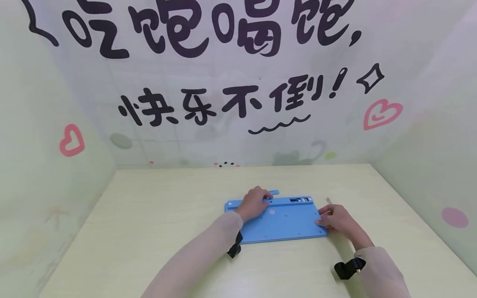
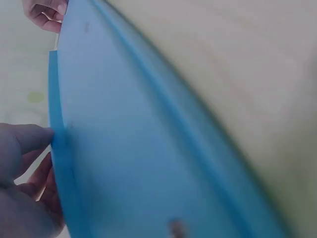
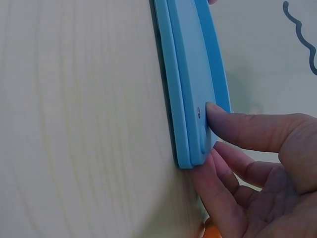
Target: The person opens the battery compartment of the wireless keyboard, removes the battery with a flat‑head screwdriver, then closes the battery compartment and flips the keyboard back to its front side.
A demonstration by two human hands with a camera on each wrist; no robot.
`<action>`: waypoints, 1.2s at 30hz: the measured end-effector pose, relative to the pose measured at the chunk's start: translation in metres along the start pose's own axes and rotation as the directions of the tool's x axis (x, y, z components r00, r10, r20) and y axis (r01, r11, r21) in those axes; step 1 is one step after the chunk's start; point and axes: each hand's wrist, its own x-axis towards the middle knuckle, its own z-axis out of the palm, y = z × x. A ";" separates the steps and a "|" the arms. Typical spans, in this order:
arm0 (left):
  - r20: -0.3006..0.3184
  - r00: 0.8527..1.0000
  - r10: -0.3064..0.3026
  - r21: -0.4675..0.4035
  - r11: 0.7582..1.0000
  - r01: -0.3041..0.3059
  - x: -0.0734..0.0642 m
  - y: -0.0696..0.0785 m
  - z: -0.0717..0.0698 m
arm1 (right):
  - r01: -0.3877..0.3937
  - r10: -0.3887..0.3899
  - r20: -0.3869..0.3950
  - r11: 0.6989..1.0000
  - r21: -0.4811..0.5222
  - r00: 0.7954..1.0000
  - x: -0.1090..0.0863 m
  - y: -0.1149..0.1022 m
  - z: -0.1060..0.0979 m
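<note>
A light blue keyboard (image 1: 283,225) lies face down on the table, its underside dotted with small screws. At the right of its raised far strip, a battery compartment (image 1: 299,200) is uncovered. My left hand (image 1: 255,203) grips the far strip left of centre; in the left wrist view its fingers (image 2: 34,136) meet the blue edge. At the right end, my right hand (image 1: 335,218) pinches the keyboard's edge, thumb (image 3: 242,128) on top near a screw and fingers beneath. A small blue strip (image 1: 274,192), perhaps the battery cover, lies just beyond the left hand.
A thin metallic rod (image 1: 328,200) pokes out behind the right hand. Below that hand, the right wrist view has part of an orange object (image 3: 212,230). The pale wooden table (image 1: 167,207) is bounded by printed walls at the back and both sides.
</note>
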 end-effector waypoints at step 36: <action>-0.051 0.999 -0.013 -0.141 0.990 0.006 0.003 -0.012 0.010 | 0.012 -0.011 0.053 1.000 -0.029 0.999 0.003 -0.014 -0.028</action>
